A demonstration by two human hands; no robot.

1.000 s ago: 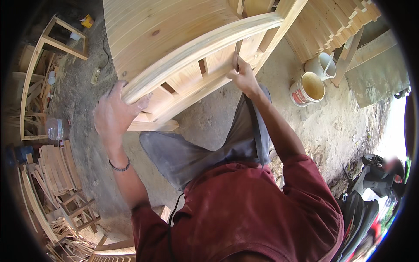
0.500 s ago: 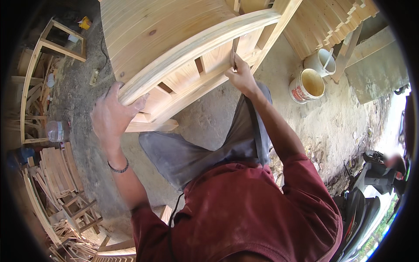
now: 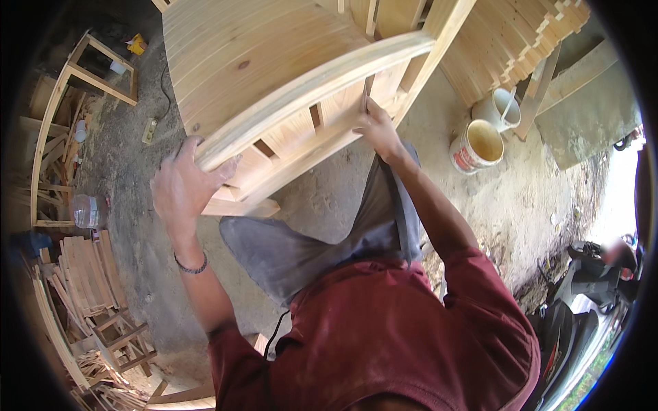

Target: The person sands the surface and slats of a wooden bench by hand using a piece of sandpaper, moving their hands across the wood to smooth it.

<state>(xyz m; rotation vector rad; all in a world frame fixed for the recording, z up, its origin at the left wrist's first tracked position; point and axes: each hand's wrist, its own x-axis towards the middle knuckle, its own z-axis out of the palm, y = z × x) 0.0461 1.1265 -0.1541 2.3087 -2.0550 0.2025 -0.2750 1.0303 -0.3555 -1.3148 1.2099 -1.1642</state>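
A pale wooden piece of furniture stands before me, with a curved top rail (image 3: 308,92) and several short slats (image 3: 295,127) below it, dark gaps between them. My left hand (image 3: 184,183) is wrapped round the rail's left end, thumb on the near side and fingers over the corner. Below the rail's right part, my right hand (image 3: 379,130) is closed in a pinch against the slats, beside a gap. A thin edge shows at its fingertips, too small to name. Behind the rail spreads a broad planked seat (image 3: 253,55).
Two buckets, a pale one (image 3: 495,109) and one with a printed side (image 3: 473,152), stand on the floor to the right. Stacked wooden panels (image 3: 510,41) lie beyond them. At left are a wooden frame (image 3: 103,85), a clear plastic jug (image 3: 88,211) and offcuts (image 3: 89,274).
The furniture and both hands sit slightly lower in the picture, as the view has shifted a little. Both hands keep their places on the wood; my right fingers have moved slightly along the slats.
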